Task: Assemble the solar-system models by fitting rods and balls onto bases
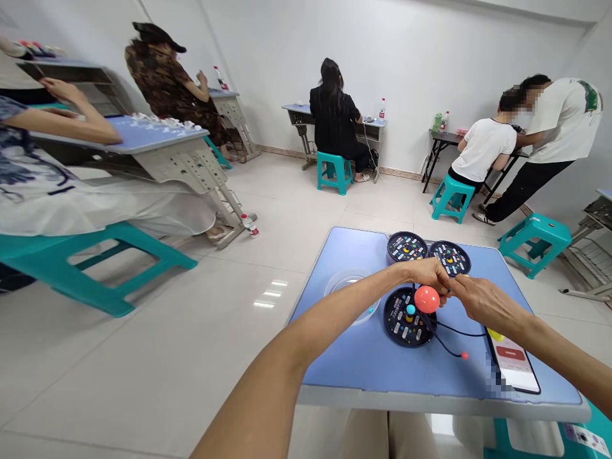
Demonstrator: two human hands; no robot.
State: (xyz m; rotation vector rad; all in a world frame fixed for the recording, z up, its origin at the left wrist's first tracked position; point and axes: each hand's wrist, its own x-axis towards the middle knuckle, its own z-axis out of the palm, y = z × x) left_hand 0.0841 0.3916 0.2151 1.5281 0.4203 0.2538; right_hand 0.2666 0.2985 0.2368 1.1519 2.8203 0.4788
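My left hand (pixel 430 274) and my right hand (pixel 478 298) meet above the blue desk, fingers pinched together. What they pinch is mostly hidden; a bit of yellow shows by the right fingers. Just below them is a solar-system model with a large coral-red ball (pixel 427 299), a small cyan ball (pixel 410 310) and thin black arms. One arm ends in a small red ball (pixel 465 356). Its round black base (pixel 406 335), printed with planets and labels, lies flat. Two similar black discs (pixel 407 246) (pixel 450 257) sit beyond my hands.
A clear round plastic tray (pixel 335 284) lies left on the desk (pixel 344 370), partly behind my left forearm. A phone (pixel 519 366) and a yellow ball (pixel 496 335) are under my right forearm. Several people sit at other desks; a teal stool (pixel 535 236) stands beyond right.
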